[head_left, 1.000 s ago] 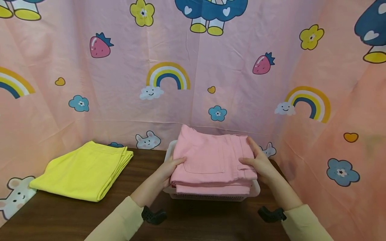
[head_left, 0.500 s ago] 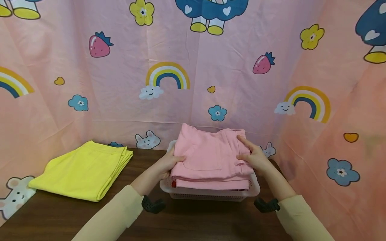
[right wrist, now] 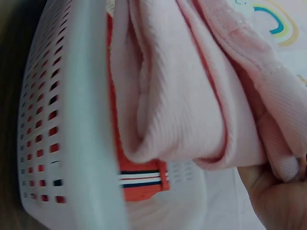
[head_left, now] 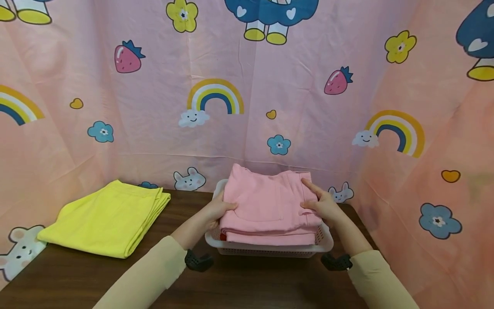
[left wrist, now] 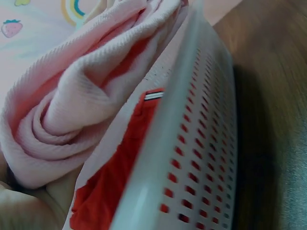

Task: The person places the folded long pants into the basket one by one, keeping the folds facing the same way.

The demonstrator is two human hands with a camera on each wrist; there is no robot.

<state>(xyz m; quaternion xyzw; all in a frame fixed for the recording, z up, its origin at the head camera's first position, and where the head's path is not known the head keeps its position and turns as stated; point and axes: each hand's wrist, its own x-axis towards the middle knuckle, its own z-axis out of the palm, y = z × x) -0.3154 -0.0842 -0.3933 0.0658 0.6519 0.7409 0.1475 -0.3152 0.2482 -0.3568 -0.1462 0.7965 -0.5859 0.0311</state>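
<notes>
Folded pink pants [head_left: 262, 201], with a pocket seam and waistband showing, are held between both hands over a white plastic basket [head_left: 266, 250]. My left hand [head_left: 216, 211] grips their left side, thumb on top. On the right side my right hand [head_left: 326, 208] grips them near the waistband, thumb and a finger on top and the rest hidden beneath. Inside the basket lies a red garment [left wrist: 115, 182] with a striped band, seen below the pink folds in both wrist views. The layered pink edge [right wrist: 182, 96] hangs within the basket's rim in the right wrist view.
Folded yellow pants [head_left: 104, 219] lie on the dark wooden table [head_left: 247, 283] to the left. A patterned pink curtain [head_left: 254, 94] hangs behind the basket and along both sides. The basket's perforated wall [left wrist: 201, 143] stands close beside the left hand.
The pink pants have shifted slightly left and settled within the basket's width. My right hand has moved left with them, while the left hand stays almost in place. The yellow pants have not moved.
</notes>
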